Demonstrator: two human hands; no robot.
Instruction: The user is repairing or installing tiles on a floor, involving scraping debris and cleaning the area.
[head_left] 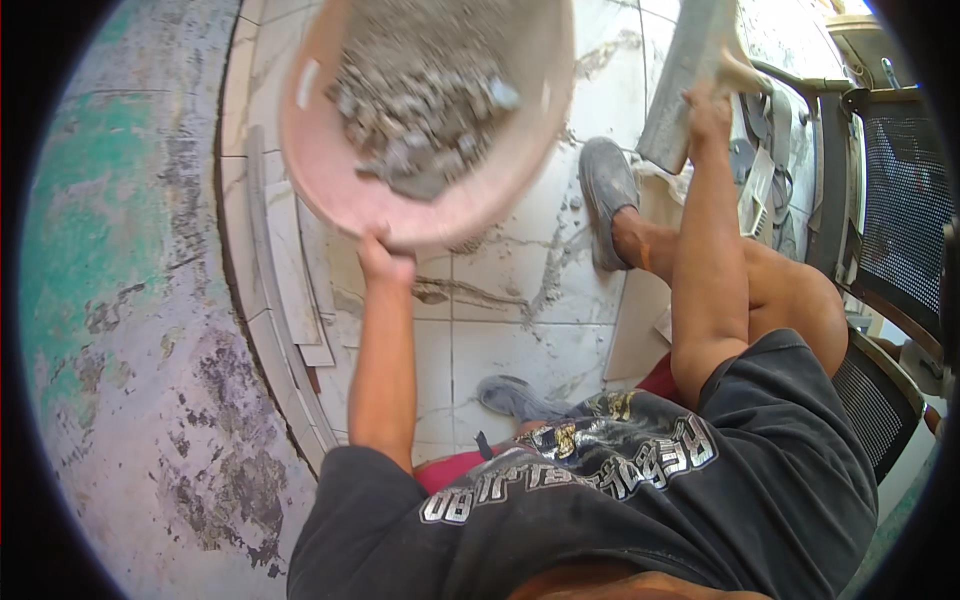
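Note:
A pale pink plastic tub (312, 165) with slot handles is in front of me, its top cut off by the picture's upper edge. Grey crumbly rubble, like broken mortar (420, 140), lies inside it, slightly blurred by motion. At the tub's near rim my left hand (385, 265) is closed, gripping the edge. Farther right, my right hand (710, 115) is wrapped round the beige handle of a plastering float (672, 115). Its long grey blade is tilted and raised beside the tub, apart from it.
White veined floor tiles (540, 290) are smeared with grey dust. Cut tile strips (290, 265) lie along the peeling green-and-white wall (130, 300) at left. My grey shoes (605, 195) stand on the tiles. Black mesh chairs (905, 190) and a white brush-like thing (757, 190) are at right.

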